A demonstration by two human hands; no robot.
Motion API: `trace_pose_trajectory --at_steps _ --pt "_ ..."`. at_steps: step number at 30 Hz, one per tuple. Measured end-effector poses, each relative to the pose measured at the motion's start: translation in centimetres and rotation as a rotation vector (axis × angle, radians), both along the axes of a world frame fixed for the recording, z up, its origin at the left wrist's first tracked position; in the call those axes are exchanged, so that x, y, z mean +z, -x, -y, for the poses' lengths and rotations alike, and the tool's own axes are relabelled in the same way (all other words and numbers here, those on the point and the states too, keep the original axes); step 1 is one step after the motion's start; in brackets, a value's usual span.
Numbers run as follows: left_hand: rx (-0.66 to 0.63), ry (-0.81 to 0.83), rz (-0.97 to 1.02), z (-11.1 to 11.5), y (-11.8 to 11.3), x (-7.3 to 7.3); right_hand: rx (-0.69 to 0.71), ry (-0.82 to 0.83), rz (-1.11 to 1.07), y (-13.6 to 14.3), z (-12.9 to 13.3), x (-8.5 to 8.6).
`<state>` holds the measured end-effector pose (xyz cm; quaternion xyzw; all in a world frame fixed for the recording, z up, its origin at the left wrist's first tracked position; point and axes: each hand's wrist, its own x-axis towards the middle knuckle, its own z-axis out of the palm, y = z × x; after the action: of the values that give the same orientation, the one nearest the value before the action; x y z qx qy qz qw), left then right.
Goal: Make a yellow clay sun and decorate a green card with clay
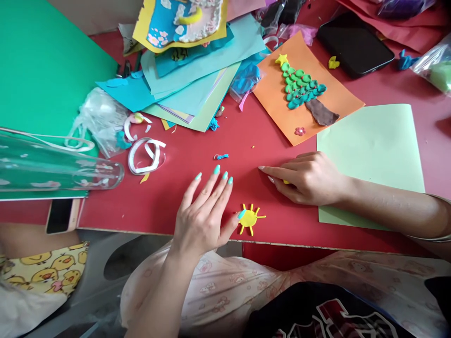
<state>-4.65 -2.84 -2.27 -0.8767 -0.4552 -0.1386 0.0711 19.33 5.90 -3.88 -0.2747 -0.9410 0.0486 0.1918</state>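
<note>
A small yellow clay sun (248, 219) with thin rays lies near the table's front edge. My left hand (202, 218) is spread palm down to its left, the thumb reaching over the sun's edge. Farther right, my right hand (310, 180) has its index finger extended and its other fingers curled. A bit of yellow clay (286, 181) shows between its thumb and index finger; the rest of that piece is hidden. Beyond my left fingertips lies a small blue clay piece (221, 156). Light green paper (373, 150) lies beneath my right forearm.
An orange card (271, 94) bears a clay tree. Paper sheets (197, 94) are stacked at the back left, near white strips (144, 157) and a clear tumbler (102, 173). A black phone (355, 44) lies at the back right. Another person's patterned clothing (52, 267) shows at left.
</note>
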Motion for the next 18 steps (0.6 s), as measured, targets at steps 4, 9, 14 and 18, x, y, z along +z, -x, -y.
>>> trace_pose_trajectory --at_steps 4,9,14,18 --pt "0.036 -0.041 0.036 0.1 0.3 0.1 -0.003 0.012 0.003 0.0 0.0 0.0" --pt "-0.078 0.009 0.061 0.4 0.0 -0.2 -0.008 0.015 0.01 0.1 0.1 0.1" --pt "0.016 0.004 0.015 0.0 0.6 -0.5 -0.006 0.027 0.011 0.0 0.0 0.1" --pt "-0.011 -0.099 0.056 0.1 1.0 -0.5 0.004 0.015 0.005 0.0 0.0 0.1"
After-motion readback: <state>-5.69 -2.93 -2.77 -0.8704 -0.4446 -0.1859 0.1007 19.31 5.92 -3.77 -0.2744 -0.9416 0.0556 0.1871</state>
